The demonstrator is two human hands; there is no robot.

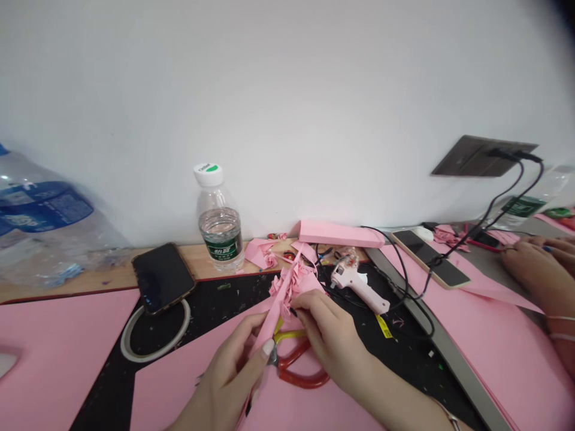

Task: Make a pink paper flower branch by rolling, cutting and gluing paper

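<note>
— Where is the folded pink paper strip [270, 323] held?
— In the left hand [233, 374], its long axis pointed forward.
— And the right hand [331, 335]?
— Just right, nearer the crumpled pink paper ruffles [295, 280]; whether any are pinched cannot be told.

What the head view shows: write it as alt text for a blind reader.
A person's left hand holds a folded pink paper strip, with the right hand at the crumpled pink paper alongside. Red-handled scissors lie between the hands; a glue gun and water bottle are beyond.
</note>
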